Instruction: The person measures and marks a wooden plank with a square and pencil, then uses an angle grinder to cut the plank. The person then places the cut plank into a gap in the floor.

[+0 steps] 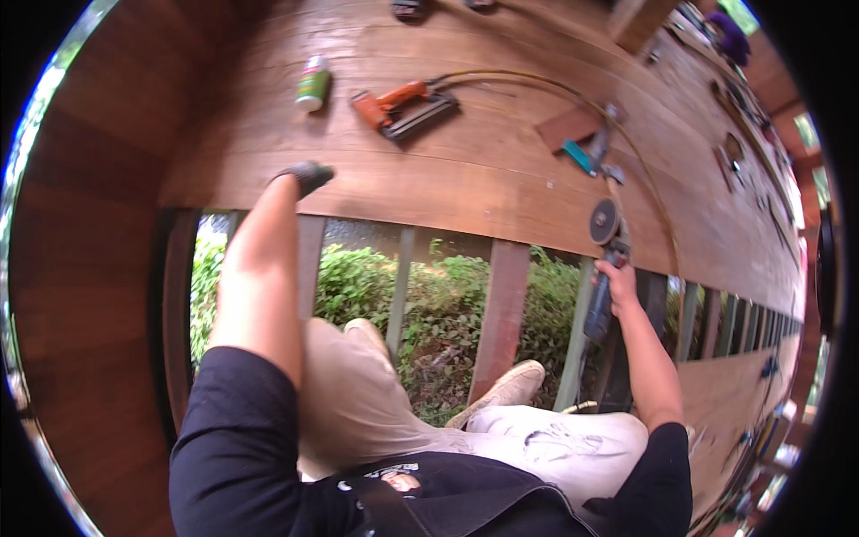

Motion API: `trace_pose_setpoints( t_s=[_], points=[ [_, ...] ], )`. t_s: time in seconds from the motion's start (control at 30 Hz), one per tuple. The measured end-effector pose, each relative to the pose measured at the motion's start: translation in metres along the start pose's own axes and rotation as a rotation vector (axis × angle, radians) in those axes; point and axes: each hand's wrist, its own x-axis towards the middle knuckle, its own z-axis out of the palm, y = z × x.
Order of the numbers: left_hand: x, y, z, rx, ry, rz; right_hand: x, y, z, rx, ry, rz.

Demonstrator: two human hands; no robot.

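Observation:
My right hand (619,283) is wrapped round the body of an angle grinder (598,309), held over the edge of the boards with its dark disc (604,221) upward. Just beyond the disc lies a hammer (612,174) with a wooden handle, partly behind the grinder. In a dark glove, my left hand (309,177) is low at the board edge on the left; its fingers blur together, so their pose is unclear. Farther off from it are an orange nail gun (403,107) and a green and white bottle (312,85).
Open gaps between joists (501,313) show plants below my legs. A yellow hose (573,92) runs from the nail gun across the wooden floor (429,183). A teal-handled tool (580,157) lies by a brown board piece (564,130). A person in purple (729,38) is far right.

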Motion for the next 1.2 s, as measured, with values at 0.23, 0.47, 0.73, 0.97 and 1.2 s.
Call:
trace_pose_setpoints(
  t_s=[0.23, 0.47, 0.73, 0.97, 1.2],
  points=[
    [-0.002, -0.001, -0.001, -0.241, -0.152, -0.16, -0.011, -0.018, 0.009, -0.003, 0.052, 0.011],
    [0.04, -0.046, 0.018, -0.331, -0.154, -0.108, -0.005, -0.008, 0.002, -0.059, 0.015, 0.025],
    [0.042, -0.045, 0.021, 0.046, -0.197, 0.117, -0.002, -0.002, 0.011, 0.01, -0.045, -0.002],
    [0.043, -0.051, 0.024, -0.072, -0.12, -0.017, -0.006, 0.001, 0.01, -0.005, -0.026, -0.075],
    [0.007, -0.015, 0.009, -0.224, -0.069, -0.126, -0.014, -0.01, 0.013, -0.109, -0.014, 0.075]
  ],
)
